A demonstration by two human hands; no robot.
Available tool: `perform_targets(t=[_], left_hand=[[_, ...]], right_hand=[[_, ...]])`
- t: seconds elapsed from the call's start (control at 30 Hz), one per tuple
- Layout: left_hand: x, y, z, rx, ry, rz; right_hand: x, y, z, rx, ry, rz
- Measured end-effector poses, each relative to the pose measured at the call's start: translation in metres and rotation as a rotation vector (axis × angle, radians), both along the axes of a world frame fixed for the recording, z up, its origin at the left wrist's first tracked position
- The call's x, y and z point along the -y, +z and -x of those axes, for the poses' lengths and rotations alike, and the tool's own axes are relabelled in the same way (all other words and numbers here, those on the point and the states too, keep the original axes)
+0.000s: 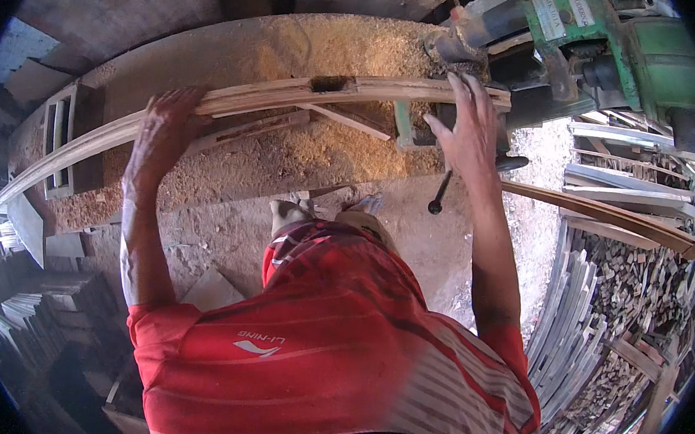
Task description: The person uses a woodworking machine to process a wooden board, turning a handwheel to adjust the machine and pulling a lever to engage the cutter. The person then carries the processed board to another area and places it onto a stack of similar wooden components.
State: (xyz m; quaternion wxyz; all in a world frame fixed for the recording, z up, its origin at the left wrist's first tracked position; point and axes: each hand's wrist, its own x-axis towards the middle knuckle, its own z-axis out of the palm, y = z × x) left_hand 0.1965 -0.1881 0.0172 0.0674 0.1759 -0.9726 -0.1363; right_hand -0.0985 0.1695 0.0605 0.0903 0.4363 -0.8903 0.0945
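Observation:
A long pale wooden board [256, 98] lies crosswise over the dusty worktable [269, 48], with a dark oblong slot near its middle. My left hand [163, 129] grips the board left of the slot, fingers wrapped over it. Near the board's right end, my right hand [470, 130] touches it with fingers apart and thumb spread below the edge. A green machine [629, 64] stands at the right, its dark metal parts beside that end. Loose wooden strips [344, 119] and sawdust lie under and in front of the board.
A black-knobbed lever [438, 202] hangs below my right hand. A slotted block [62, 146] sits at the table's left. Stacked flat pieces [29, 315] stand lower left; piles of offcuts [624, 309] fill the lower right. A long brown strip [609, 217] slants along the right.

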Motion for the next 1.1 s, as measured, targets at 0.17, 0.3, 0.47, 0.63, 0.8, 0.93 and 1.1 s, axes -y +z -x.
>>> perform_targets(t=[0.17, 0.3, 0.47, 0.63, 0.8, 0.93, 1.1], left_hand=[[0.018, 0.025, -0.041, -0.024, 0.117, 0.011], [0.029, 0.014, -0.084, -0.060, 0.061, 0.008], [0.012, 0.015, -0.097, -0.101, 0.166, 0.096], [-0.006, 0.010, -0.114, -0.346, 0.316, 0.197], [-0.064, -0.012, -0.108, -1.200, 1.287, -0.651], [-0.068, -0.031, -0.092, -1.489, 1.030, -1.394], [-0.098, -0.008, -0.050, -1.752, 0.700, -1.642]], right_hand=[[0.020, 0.002, 0.002, -0.077, 0.118, -0.139], [0.030, 0.017, -0.014, -0.098, 0.225, -0.200], [0.021, 0.036, -0.032, 0.011, 0.325, -0.209], [-0.004, 0.040, -0.038, -0.010, 0.338, -0.253], [-0.047, 0.041, -0.061, -0.122, 0.413, -0.210], [-0.042, 0.065, -0.105, -0.001, 0.584, -0.214], [-0.070, 0.080, -0.089, 0.738, 0.292, -0.190]])
